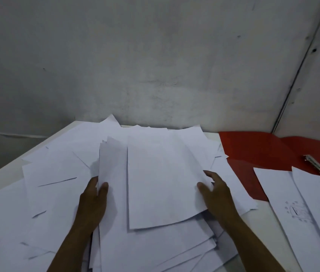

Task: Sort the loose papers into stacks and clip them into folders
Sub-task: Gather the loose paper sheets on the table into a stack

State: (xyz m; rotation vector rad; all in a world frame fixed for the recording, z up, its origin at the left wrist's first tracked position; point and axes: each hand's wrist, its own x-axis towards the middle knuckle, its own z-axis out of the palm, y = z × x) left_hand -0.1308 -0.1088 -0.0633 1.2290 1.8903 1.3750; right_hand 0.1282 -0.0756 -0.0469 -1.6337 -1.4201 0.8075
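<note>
Loose white papers (155, 183), messy heap, top bundle in left grip (94, 199) and right grip (216, 191).

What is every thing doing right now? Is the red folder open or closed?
Red folder: open, lying flat.
Metal clip: on the folder, holding no paper.
Loose papers: scattered, unsorted.
Stack of papers: gripped at both sides.
Left hand: holding the stack.
Right hand: holding the stack.
Sheet with a drawing: lying partly over the folder.
</note>
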